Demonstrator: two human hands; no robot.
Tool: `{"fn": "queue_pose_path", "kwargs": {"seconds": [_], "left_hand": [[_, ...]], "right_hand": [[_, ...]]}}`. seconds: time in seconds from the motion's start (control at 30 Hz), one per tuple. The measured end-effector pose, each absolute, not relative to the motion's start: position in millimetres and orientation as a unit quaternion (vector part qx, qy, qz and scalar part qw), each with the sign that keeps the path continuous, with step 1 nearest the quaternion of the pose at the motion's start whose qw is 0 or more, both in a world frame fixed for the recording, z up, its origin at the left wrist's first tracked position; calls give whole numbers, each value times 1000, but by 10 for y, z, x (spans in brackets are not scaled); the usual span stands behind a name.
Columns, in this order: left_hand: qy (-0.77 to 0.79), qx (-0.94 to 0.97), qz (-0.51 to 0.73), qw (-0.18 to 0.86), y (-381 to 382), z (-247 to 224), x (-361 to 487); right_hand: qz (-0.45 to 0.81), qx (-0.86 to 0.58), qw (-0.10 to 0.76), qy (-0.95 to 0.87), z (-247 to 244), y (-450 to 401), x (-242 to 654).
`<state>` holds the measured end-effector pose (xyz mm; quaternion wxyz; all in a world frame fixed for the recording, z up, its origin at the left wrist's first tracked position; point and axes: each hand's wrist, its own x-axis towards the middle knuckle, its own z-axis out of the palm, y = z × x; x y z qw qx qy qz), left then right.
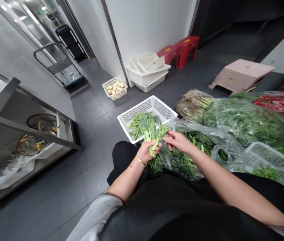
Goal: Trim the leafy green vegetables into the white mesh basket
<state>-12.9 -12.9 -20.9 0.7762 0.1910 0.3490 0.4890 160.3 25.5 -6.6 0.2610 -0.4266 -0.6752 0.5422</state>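
A bunch of leafy green stalks is gripped low on its pale stems by my left hand, which wears a gold bangle. My right hand is closed at the bunch's right edge, its thumb and fingers pinched beside a stalk's top; what lies between the fingertips is hidden. Just beyond the bunch, a white slotted basket on the floor has cut greens at its near left. Under my right forearm, an opened clear plastic bag holds more greens.
On the right lie a bagged heap of greens, red chillies, and a second white basket. Farther off are a small basket of pale bulbs, stacked white tubs, and red stools. A metal shelf stands left.
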Motion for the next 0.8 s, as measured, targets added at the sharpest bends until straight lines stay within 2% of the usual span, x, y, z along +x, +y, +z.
{"fn": "queue_pose_path", "kwargs": {"seconds": [0.1,0.2,0.27,0.33,0.4,0.53,0.6,0.7,0.8], "left_hand": [[397,246,487,738,-148,-237,-24],[476,278,538,638,-98,-265,72],[500,252,574,598,-48,-266,82],[498,222,593,592,-14,-246,37],[479,224,595,605,-20,-217,-31],[447,294,560,632,-121,-238,-43],[467,305,552,620,-150,-299,37],[519,262,580,571,-99,-378,136],[535,212,596,561,17,-360,60]], "right_hand": [[519,-486,289,-640,-122,477,1533],[364,-553,320,-677,-154,349,1372],[251,-513,339,-748,-132,129,1291],[195,-442,333,-810,-77,-57,1284],[235,-427,298,-821,-14,-78,1349],[415,-475,191,-752,39,308,1476],[355,-522,164,-758,18,422,1439],[163,-561,147,-798,-68,218,1287],[129,-387,173,-897,-227,-171,1188]]}}
